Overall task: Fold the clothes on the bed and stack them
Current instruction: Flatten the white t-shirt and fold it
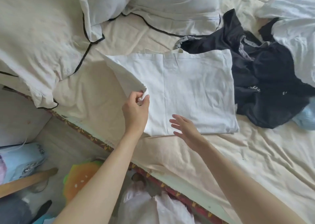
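Left hand: thumb and fingertips pinched on the left edge of the white shirt, lifting that flap off the bed. Right hand: fingers straight and spread, holding nothing, just over the shirt's near edge; contact cannot be confirmed. The shirt lies flat as a rough rectangle near the bed's edge, partly folded, the left side not yet turned in. Outstanding: 1 black garment crumpled just right of the shirt, its edge touching, and 1 pale garment bunched at far right. No stack is visible. Progress assessed as early.
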Available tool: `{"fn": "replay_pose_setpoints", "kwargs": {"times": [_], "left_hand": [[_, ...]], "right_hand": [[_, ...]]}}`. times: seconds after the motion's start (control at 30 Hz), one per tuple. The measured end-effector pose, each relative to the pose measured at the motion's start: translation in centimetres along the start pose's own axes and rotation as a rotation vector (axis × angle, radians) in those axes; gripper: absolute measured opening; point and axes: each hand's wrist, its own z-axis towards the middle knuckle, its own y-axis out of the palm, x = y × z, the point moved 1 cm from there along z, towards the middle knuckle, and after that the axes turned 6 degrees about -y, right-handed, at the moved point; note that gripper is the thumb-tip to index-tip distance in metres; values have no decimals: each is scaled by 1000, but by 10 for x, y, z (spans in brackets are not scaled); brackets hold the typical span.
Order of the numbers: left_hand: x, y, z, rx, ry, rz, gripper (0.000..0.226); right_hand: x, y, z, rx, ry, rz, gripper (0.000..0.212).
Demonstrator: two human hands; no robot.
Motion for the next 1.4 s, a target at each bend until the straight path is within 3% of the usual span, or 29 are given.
{"fn": "replay_pose_setpoints", "kwargs": {"times": [0.1, 0.23, 0.33, 0.43, 0.6, 0.73, 0.93, 1.13, 1.27, 1.33, 1.4], "left_hand": [[36, 55, -16, -56, 130, 44, 9], [55, 132, -51, -222, 293, 145, 6], [43, 182, -79, -529, 412, 287, 23], [14, 207, -91, -818, 415, 471, 43], [-35, 186, -77, -644, 451, 699, 43], [-65, 160, -61, -554, 429, 939, 43], [-72, 141, -60, -445, 499, 1148, 23], [-76, 125, -59, -469, 658, 1040, 36], [-81, 120, -56, -492, 670, 937, 29], [-86, 118, -54, -474, 609, 860, 14], [-91, 117, -51, -387, 364, 756, 6]], "right_hand": [[-26, -49, -2, 64, -64, 324, 28], [-41, -120, -2, 170, -156, 492, 31], [-32, -162, -2, 182, -170, 481, 39], [-13, -187, 2, 227, -107, 335, 33], [-1, -200, 23, 380, -98, 63, 18], [-7, -208, 39, 525, -99, -245, 18], [8, -227, 39, 505, -93, -400, 8], [22, -233, 38, 484, -74, -418, 6], [27, -230, 42, 531, -60, -448, 12], [31, -229, 45, 543, -21, -445, 10], [35, -229, 46, 523, 12, -432, 10]]}}
